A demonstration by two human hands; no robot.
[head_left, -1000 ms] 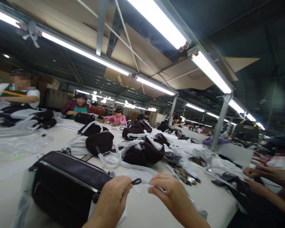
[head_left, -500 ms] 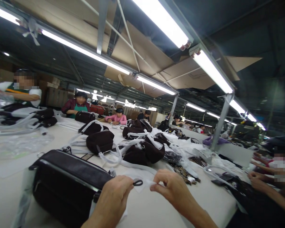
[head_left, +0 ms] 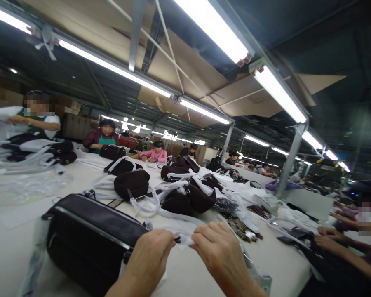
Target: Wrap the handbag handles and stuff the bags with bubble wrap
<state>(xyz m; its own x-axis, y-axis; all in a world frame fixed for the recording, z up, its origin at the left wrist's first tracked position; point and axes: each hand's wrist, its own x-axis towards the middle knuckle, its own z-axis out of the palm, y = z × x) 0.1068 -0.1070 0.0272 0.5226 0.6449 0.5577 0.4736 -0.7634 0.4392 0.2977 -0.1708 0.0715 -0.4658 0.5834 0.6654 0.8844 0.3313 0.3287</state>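
A dark handbag [head_left: 92,243] with shiny trim lies on its side at the front left, beside my left hand. My left hand [head_left: 150,260] is closed in a pinch on a small black loop [head_left: 177,239] at the bag's near right end. My right hand [head_left: 221,253] is closed too, its fingertips pinching a piece of thin, whitish translucent wrapping [head_left: 187,240] right beside the loop. The two hands are a short gap apart. Most of the wrapping is hidden by my fingers.
Several dark bags [head_left: 131,183] with white-wrapped straps lie across the white table [head_left: 15,247]. A heap of small brownish metal-looking pieces [head_left: 243,229] lies to the right. Co-workers sit beyond, and another person's hands [head_left: 330,239] work at the right edge.
My right hand has moved slightly left and turned, closing in on the black loop. The loop now looks pinched narrower, with the whitish wrapping against it. The view has shifted a little.
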